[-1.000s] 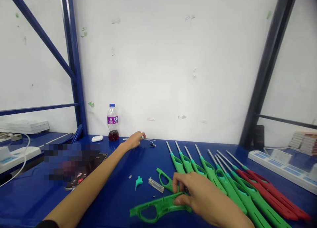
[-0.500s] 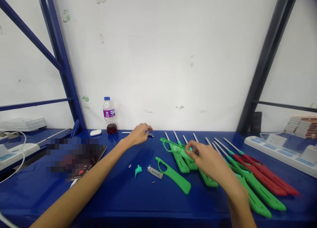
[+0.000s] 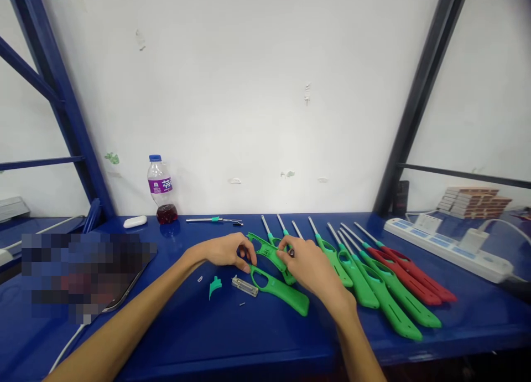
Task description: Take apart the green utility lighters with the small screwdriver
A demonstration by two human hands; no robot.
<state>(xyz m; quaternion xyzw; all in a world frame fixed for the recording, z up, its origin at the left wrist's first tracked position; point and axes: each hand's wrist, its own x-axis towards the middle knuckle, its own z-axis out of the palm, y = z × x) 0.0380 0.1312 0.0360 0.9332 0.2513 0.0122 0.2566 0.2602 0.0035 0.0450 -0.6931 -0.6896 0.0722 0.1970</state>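
Observation:
The right hand [image 3: 309, 266] pinches an opened green lighter handle half [image 3: 269, 252], its ribbed inside showing. A small dark round end [image 3: 291, 253] pokes out by those fingers; I cannot tell what it is. My left hand [image 3: 232, 250] has its thumb and forefinger around the looped tip of another green handle half [image 3: 286, 294], lying on the blue table. Left of that are a clear fuel tank [image 3: 244, 286], a teal trigger [image 3: 214, 286], a tiny pale piece [image 3: 199, 279] and a small pin [image 3: 242, 304]. Behind lies a metal lighter tube [image 3: 201, 220] with wires.
Several whole green lighters [image 3: 390, 310] and two red ones [image 3: 418, 282] lie in a row to the right. Beyond them is a white power strip [image 3: 448, 249]. A bottle of dark drink [image 3: 161, 191], a white case [image 3: 135, 221] and a blurred-out device stand on the left.
My left hand has come away from the metal tube, down toward the lying handle half. My right hand keeps the other half, now lower and closer to the left. The view has shifted right.

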